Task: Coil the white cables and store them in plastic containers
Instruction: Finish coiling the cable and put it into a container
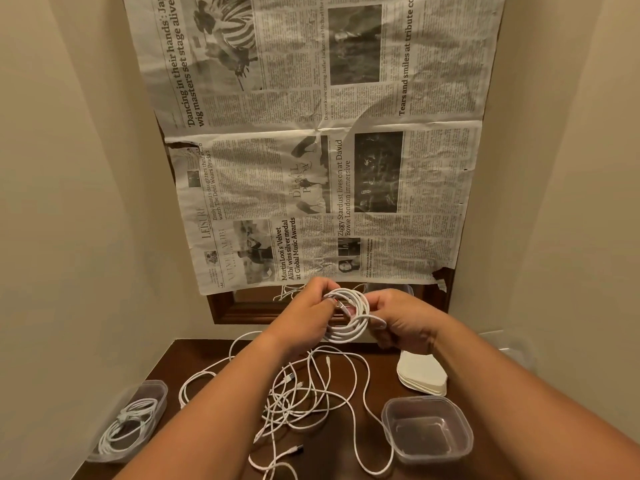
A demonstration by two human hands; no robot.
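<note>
Left hand (308, 306) and right hand (401, 323) are gripping a white coil (349, 317) at 12 o'clock. One cable (128, 427) is sitting coiled in the 8 o'clock tub (156, 384), the 4 o'clock tub (415, 401) is sitting empty, and a loose tangle (304, 393) is lying on the bench (388, 372).

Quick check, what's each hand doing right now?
Left hand: gripping the coiled white cable at its left side.
Right hand: pinching the same coil at its right side.
</note>
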